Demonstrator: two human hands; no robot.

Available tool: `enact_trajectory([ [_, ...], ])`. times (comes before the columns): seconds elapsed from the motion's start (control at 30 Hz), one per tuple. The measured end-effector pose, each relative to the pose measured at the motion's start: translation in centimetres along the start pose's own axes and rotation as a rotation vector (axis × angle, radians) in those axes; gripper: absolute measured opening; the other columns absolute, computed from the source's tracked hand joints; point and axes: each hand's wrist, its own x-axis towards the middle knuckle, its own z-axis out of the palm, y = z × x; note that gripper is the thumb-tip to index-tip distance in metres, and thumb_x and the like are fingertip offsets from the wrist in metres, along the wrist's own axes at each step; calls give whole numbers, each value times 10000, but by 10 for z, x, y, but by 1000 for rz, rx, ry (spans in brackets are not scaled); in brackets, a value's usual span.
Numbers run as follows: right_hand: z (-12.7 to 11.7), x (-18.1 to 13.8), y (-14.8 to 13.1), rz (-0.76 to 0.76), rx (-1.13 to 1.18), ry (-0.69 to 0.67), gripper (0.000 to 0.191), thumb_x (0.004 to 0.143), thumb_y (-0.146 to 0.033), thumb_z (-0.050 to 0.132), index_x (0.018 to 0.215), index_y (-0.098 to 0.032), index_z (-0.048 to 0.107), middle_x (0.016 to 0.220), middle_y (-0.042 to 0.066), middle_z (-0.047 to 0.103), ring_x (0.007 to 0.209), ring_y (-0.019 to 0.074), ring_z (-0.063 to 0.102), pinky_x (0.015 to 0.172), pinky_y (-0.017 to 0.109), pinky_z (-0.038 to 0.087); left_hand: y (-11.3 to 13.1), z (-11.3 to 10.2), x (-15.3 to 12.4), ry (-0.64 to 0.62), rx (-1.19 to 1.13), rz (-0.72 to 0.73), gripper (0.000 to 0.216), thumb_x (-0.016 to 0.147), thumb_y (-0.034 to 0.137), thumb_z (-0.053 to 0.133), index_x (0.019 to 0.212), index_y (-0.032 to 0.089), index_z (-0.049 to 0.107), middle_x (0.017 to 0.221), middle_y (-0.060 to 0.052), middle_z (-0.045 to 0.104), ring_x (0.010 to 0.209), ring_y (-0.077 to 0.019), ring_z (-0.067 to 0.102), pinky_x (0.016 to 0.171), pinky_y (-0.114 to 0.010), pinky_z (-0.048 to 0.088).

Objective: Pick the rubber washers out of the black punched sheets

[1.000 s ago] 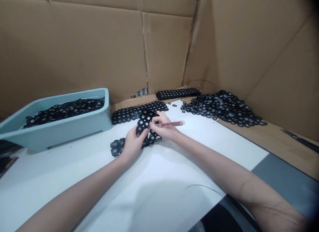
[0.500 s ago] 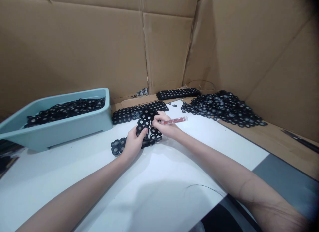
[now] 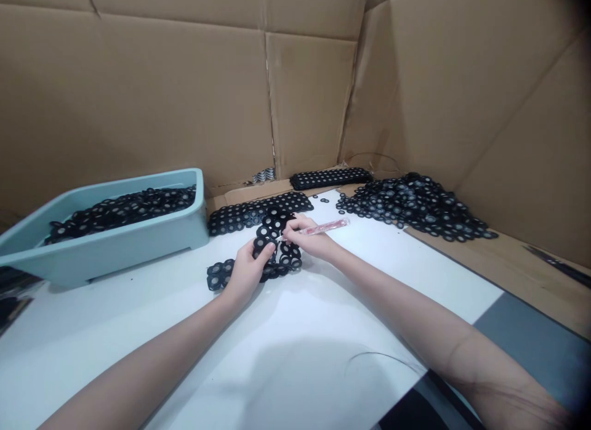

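My left hand [image 3: 247, 271] pinches a black sheet of joined rings [image 3: 272, 228] and lifts its far end off the white table [image 3: 258, 344]. Against that sheet my right hand [image 3: 307, 236] holds a thin red pen-like tool [image 3: 325, 227], tip pointing at the rings. More of the black ring sheet [image 3: 219, 274] lies flat on the table to the left of my left hand.
A light blue tray [image 3: 106, 248] at left holds several loose black rings. A pile of black rings [image 3: 415, 205] lies at the right. Two flat ring sheets [image 3: 240, 211] [image 3: 330, 177] lie behind my hands. Cardboard walls [image 3: 184, 91] enclose the table.
The red tool's free end has tilted up a little and my hands sit slightly lower in the picture. The ring sheet stays gripped between them.
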Motion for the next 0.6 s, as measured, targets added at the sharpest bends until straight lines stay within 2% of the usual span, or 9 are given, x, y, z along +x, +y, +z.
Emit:
enact_trajectory([
  [0.1, -2, 0, 1, -7, -12, -21, 238, 708, -204, 423, 472, -191, 449, 577, -13, 522, 877, 185, 449, 879, 347, 258, 1, 1, 1, 7, -19, -9, 323, 705, 402, 543, 883, 135, 577, 881, -64, 628, 813, -201, 554, 713, -301, 431],
  [0.23, 0, -3, 2, 8, -49, -25, 225, 718, -225, 424, 500, -188, 462, 641, 1, 506, 896, 193, 442, 845, 350, 296, -1, 2, 1, 32, -17, -20, 337, 701, 410, 545, 898, 139, 579, 923, -69, 629, 833, -203, 554, 713, -297, 430],
  [0.43, 13, -6, 7, -97, -152, 75, 206, 716, -269, 459, 530, -184, 436, 782, 28, 452, 952, 197, 396, 806, 327, 331, -2, 3, -3, 65, 75, 10, 293, 719, 397, 531, 861, 145, 576, 865, -49, 626, 798, -182, 546, 713, -286, 419],
  [0.5, 12, -4, 9, -71, -126, 78, 205, 713, -257, 457, 523, -181, 443, 754, 21, 462, 915, 189, 419, 785, 313, 339, 0, 3, -4, 62, 83, 21, 284, 727, 388, 524, 868, 147, 573, 872, -48, 621, 807, -180, 539, 727, -286, 413],
  [0.6, 4, 1, 12, 6, 25, -11, 218, 705, -233, 443, 497, -174, 463, 624, -6, 481, 724, 150, 479, 696, 274, 361, 2, 3, -4, 51, 38, 6, 285, 728, 383, 521, 882, 148, 571, 878, -49, 619, 805, -179, 537, 720, -283, 412],
])
